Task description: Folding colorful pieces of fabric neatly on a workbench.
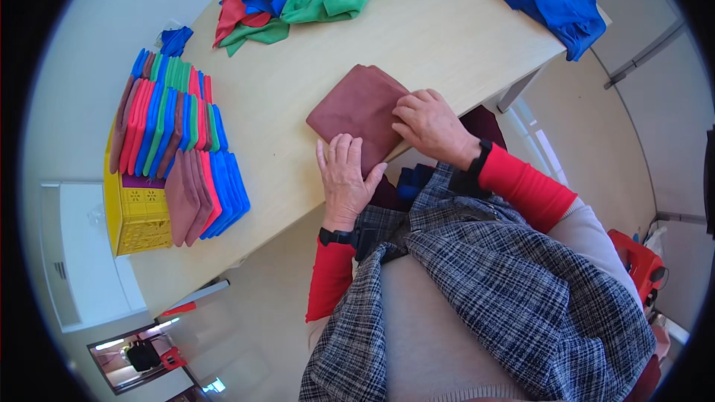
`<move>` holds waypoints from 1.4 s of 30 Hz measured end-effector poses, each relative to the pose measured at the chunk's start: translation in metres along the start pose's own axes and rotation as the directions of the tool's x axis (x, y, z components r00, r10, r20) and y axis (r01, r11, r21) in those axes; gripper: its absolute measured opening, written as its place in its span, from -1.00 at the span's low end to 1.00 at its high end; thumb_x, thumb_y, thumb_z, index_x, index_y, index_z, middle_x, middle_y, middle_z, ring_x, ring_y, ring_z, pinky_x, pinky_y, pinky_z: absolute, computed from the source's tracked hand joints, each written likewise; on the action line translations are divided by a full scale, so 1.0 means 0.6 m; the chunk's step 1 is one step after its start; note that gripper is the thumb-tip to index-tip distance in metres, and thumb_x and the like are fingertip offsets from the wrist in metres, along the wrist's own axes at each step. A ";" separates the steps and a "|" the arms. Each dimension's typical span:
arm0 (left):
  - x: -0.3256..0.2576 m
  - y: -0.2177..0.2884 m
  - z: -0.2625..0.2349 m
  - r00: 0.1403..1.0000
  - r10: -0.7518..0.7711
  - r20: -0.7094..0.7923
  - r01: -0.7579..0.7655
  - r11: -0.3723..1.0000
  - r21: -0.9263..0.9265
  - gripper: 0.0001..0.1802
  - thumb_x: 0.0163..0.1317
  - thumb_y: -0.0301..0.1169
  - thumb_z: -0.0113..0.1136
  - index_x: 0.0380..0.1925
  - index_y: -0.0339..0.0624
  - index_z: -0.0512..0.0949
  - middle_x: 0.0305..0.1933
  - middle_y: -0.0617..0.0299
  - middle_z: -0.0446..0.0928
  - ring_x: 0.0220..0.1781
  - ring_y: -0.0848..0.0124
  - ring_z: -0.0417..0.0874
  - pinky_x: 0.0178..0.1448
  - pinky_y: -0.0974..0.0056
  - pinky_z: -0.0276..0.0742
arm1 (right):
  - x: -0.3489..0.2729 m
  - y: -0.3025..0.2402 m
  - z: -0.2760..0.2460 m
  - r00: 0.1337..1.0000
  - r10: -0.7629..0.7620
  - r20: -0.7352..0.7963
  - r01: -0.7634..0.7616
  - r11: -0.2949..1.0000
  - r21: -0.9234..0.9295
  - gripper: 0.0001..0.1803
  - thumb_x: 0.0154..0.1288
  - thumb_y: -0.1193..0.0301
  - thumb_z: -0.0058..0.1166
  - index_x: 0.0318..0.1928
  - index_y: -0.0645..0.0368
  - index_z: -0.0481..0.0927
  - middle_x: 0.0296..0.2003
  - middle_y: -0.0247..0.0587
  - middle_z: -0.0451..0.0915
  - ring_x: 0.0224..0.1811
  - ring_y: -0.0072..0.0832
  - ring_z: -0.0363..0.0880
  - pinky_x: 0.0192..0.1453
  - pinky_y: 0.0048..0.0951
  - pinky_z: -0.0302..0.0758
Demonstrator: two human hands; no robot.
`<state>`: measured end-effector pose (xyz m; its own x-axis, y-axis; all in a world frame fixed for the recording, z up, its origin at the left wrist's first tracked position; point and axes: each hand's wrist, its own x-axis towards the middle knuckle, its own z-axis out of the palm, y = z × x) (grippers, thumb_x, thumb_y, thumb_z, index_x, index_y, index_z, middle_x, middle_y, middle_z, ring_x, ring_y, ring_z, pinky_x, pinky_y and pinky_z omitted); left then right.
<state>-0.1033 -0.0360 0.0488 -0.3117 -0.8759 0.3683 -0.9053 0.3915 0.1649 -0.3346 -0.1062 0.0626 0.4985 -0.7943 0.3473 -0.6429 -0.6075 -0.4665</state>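
Note:
A folded reddish-brown cloth [357, 100] lies flat near the front edge of the table, turned cornerwise to me. My left hand [346, 182] rests on its near left side, fingers stretched out and thumb apart. At the right side of the cloth is my right hand [433, 128], its fingers bent and closed over the edge. Part of the near corner is hidden between my hands.
A yellow basket [141, 212] at the left holds several rows of folded cloths [160, 115] in brown, red, blue and green. Loose crumpled cloths [328, 0] lie on the far table [275, 89]. More blue cloth [544, 0] hangs over the right corner.

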 end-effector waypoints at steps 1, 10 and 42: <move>-0.001 0.008 -0.002 1.000 -0.002 0.001 0.002 1.000 0.002 -0.31 0.20 -0.11 0.38 0.24 -0.27 0.45 0.25 -0.01 0.43 0.40 0.02 0.38 0.62 -0.25 0.01 | 0.013 0.011 0.006 1.000 -0.030 -0.005 0.030 1.000 0.003 -0.73 0.37 0.31 0.15 -0.05 0.22 0.67 0.03 -0.14 0.63 0.19 -0.17 0.53 0.35 -0.15 0.36; 0.005 0.068 0.006 0.999 0.042 0.011 -0.042 0.998 -0.037 -0.35 0.18 -0.17 0.38 0.22 -0.28 0.50 0.22 -0.05 0.46 0.31 0.03 0.43 0.58 -0.20 0.11 | 0.112 0.039 0.035 0.992 -0.096 0.085 0.105 0.989 -0.105 -0.67 0.41 0.24 0.10 0.00 0.22 0.67 0.08 -0.11 0.63 0.33 -0.12 0.44 0.46 -0.06 0.28; 0.092 -0.095 0.066 0.912 -0.386 0.136 0.392 0.920 -0.023 -0.19 0.54 0.13 -0.19 0.55 -0.23 0.13 0.64 -0.04 0.11 0.68 0.02 0.02 0.65 -0.14 -0.08 | 0.090 0.011 0.112 0.982 0.160 -0.103 -0.177 0.966 -0.188 -0.29 0.51 0.02 -0.07 0.46 0.25 0.31 0.48 0.07 0.27 0.58 0.00 0.12 0.60 0.05 0.05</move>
<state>-0.0804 -0.1175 0.0236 0.0256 -0.9887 0.1475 -0.9480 0.0229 0.3174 -0.2728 -0.1522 0.0238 0.3263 -0.8780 0.3502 -0.8187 -0.4477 -0.3596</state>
